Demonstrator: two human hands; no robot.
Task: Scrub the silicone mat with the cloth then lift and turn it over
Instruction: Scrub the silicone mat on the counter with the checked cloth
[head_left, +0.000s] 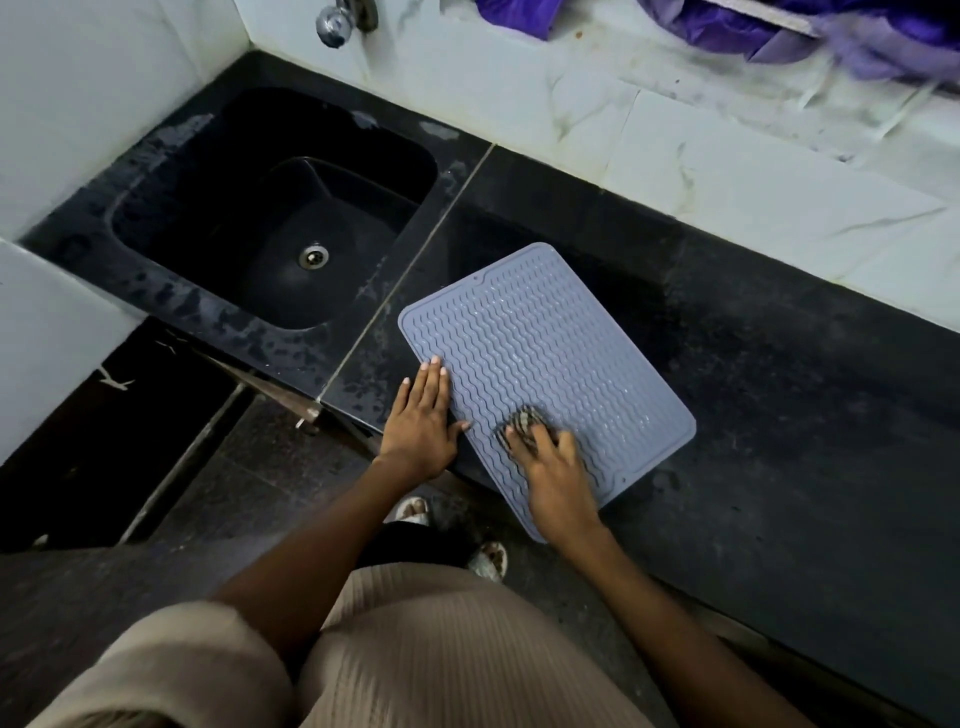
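Beige ribbed cloth of my top (415, 649) is filling the bottom of the view, with my two bare forearms reaching out over it toward the counter (779, 415). Below them my slippered feet (488, 558) are showing on the dark floor (234, 467).

My right hand (553, 475) is lying on the near part of the mat (540, 338), its fingers curled down over the cloth (524, 423), so this grip is grasping the cloth and pressing it to the mat's ribbed face. Only a striped, bunched bit of the cloth is peeking out ahead of my fingertips.

My left hand (423, 415) is resting flat, fingers straight and together, a released grip holding nothing. Its fingertips and thumb are touching the mat's left edge, while the palm is lying on the counter just beside it.

That mat is grey, with wavy ridges, lying flat and skewed on the black counter, its near corner hanging out past the counter's front edge. It is sitting just right of the seam that is dividing the counter from the sink (156, 218). Black too, that sink is showing a metal drain (314, 256) at its bottom and wet patches on its rim. A tap (337, 21) is jutting from the pale tiled wall (727, 171) above it, and something purple (727, 26) is lying at the top right, blurred.
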